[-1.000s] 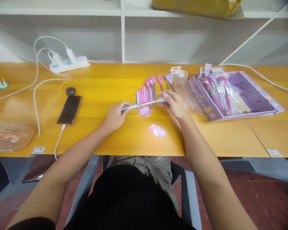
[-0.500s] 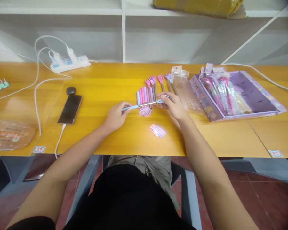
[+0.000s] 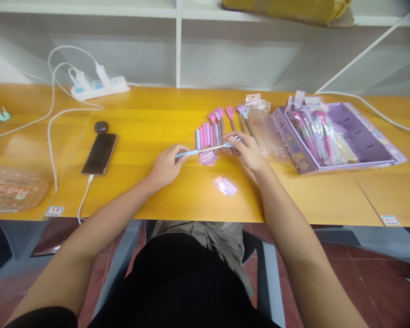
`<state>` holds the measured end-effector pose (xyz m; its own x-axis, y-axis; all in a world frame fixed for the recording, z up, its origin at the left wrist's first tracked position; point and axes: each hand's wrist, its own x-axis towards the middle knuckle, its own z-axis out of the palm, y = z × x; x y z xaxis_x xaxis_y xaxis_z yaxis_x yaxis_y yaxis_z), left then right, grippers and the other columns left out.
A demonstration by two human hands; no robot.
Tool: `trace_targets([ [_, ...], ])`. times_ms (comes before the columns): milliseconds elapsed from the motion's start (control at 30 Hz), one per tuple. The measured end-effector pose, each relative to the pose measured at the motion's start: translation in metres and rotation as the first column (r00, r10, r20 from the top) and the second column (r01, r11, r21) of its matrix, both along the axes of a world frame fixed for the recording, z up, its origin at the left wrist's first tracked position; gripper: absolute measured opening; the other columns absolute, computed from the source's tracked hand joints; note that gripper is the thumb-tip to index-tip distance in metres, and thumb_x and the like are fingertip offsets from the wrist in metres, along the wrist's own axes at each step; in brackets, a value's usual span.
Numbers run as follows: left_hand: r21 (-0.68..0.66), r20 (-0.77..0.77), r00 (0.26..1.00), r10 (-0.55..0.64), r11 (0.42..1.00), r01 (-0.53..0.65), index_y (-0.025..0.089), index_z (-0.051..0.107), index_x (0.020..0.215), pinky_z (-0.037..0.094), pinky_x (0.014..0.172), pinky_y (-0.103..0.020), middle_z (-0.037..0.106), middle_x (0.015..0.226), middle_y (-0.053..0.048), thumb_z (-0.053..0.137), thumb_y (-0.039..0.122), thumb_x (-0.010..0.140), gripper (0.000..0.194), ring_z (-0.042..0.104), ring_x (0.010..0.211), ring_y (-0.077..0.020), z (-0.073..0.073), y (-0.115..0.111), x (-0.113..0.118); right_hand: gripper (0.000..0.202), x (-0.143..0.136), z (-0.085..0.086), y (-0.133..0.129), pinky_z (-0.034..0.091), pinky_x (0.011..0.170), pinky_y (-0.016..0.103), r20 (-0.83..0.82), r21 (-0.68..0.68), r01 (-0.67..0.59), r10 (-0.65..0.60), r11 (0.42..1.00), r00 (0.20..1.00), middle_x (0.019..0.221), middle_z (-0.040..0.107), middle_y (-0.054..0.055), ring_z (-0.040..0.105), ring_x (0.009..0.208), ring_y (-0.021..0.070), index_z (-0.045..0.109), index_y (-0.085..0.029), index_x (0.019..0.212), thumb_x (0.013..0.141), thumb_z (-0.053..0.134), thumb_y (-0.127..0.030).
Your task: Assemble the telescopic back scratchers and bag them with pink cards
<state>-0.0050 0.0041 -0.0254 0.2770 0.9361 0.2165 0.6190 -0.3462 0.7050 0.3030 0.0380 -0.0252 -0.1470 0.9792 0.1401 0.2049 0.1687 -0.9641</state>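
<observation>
A blue back scratcher (image 3: 210,149) with a metal shaft is stretched level between my two hands. My left hand (image 3: 169,165) pinches its light blue handle, and my right hand (image 3: 248,150) grips the end with the small hand-shaped head. Just beyond it lie several pink, purple and blue handle tubes (image 3: 205,134) in a row. Several loose scratcher heads on metal rods, among them a pink one (image 3: 230,111), lie behind my right hand. Small printed cards (image 3: 207,158) rest under the shaft, and more cards (image 3: 225,186) lie nearer the table edge.
On the right stands a purple display box (image 3: 355,132) with bagged scratchers, beside clear plastic bags (image 3: 264,132). To the left are a phone (image 3: 100,153) on a cable, a black earbud case (image 3: 101,127) and a power strip (image 3: 100,88). White shelving (image 3: 178,45) rises behind the table.
Both hands keep the same hold on the back scratcher. The view has shifted very slightly; nothing else has visibly moved.
</observation>
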Motion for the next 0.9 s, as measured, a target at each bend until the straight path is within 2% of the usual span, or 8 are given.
trace_targets([
  [333, -0.005, 0.012, 1.0, -0.003, 1.0, 0.003, 0.024, 0.07, 0.121, 0.058, 0.1, -0.039, 0.08, 0.119, -0.006, 0.064, 0.022, 0.104, 0.018, 0.074, 0.109, -0.0231, -0.0015, -0.0006, 0.0003, 0.06, -0.005, 0.0078, -0.0061, 0.034, 0.052, 0.026, -0.026, -0.041, -0.02, 0.019, 0.999, 0.999, 0.062, 0.058, -0.003, 0.051, 0.056, 0.0135, 0.074, -0.024, 0.1, 0.084, 0.08, -0.082],
  [700, -0.01, 0.028, 1.0, -0.002, 1.0, 0.002, 0.024, 0.071, 0.12, 0.059, 0.099, -0.039, 0.08, 0.119, -0.006, 0.065, 0.022, 0.103, 0.018, 0.074, 0.107, -0.0229, -0.0036, -0.001, 0.0015, 0.057, -0.0082, 0.009, -0.008, 0.039, 0.054, 0.025, -0.062, -0.074, -0.039, 0.034, 0.996, 0.997, 0.072, 0.059, -0.002, 0.058, 0.062, 0.0133, 0.075, -0.025, 0.1, 0.084, 0.083, -0.079],
  [900, -0.017, 0.028, 1.0, 0.007, 1.0, -0.007, 0.024, 0.071, 0.12, 0.058, 0.099, -0.037, 0.08, 0.118, -0.006, 0.065, 0.022, 0.103, 0.018, 0.074, 0.108, -0.0221, -0.0039, -0.002, 0.002, 0.054, -0.0084, 0.0057, -0.0074, 0.042, 0.057, 0.025, -0.038, -0.054, -0.053, 0.051, 0.997, 0.998, 0.067, 0.058, -0.003, 0.056, 0.061, 0.0136, 0.075, -0.024, 0.103, 0.089, 0.079, -0.076],
])
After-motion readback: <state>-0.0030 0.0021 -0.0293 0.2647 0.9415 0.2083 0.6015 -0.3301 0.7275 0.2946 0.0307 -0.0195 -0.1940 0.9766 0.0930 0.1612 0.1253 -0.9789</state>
